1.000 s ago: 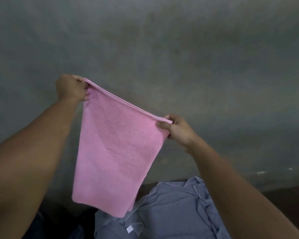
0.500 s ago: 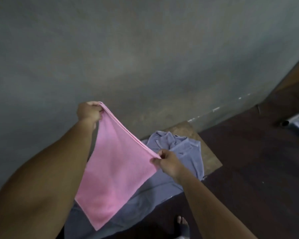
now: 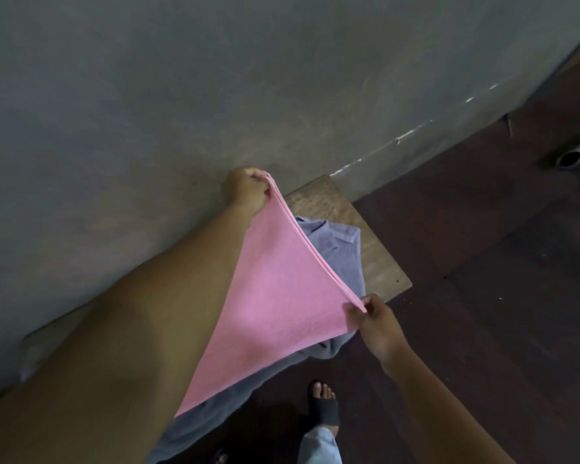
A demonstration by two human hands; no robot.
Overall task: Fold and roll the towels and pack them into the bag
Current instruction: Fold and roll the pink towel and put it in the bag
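Note:
I hold a pink towel (image 3: 275, 303), folded double, stretched between both hands above a low wooden bench. My left hand (image 3: 246, 190) grips its far top corner near the wall. My right hand (image 3: 375, 324) pinches the near top corner at the bench's front edge. The towel hangs down from that taut top edge, and its lower part drapes toward my left forearm. A grey-blue cloth (image 3: 339, 252) lies crumpled on the bench beneath the pink towel, partly hidden by it. No bag is in view.
The wooden bench (image 3: 379, 262) stands against a grey concrete wall (image 3: 215, 95). Dark reddish floor (image 3: 482, 296) spreads to the right. My sandalled foot (image 3: 323, 408) stands below the bench. A metal tube end (image 3: 571, 159) shows at the right edge.
The view has tilted down and right, so bench, floor and foot now show. Both hands have come lower toward the bench, still holding the towel's top corners.

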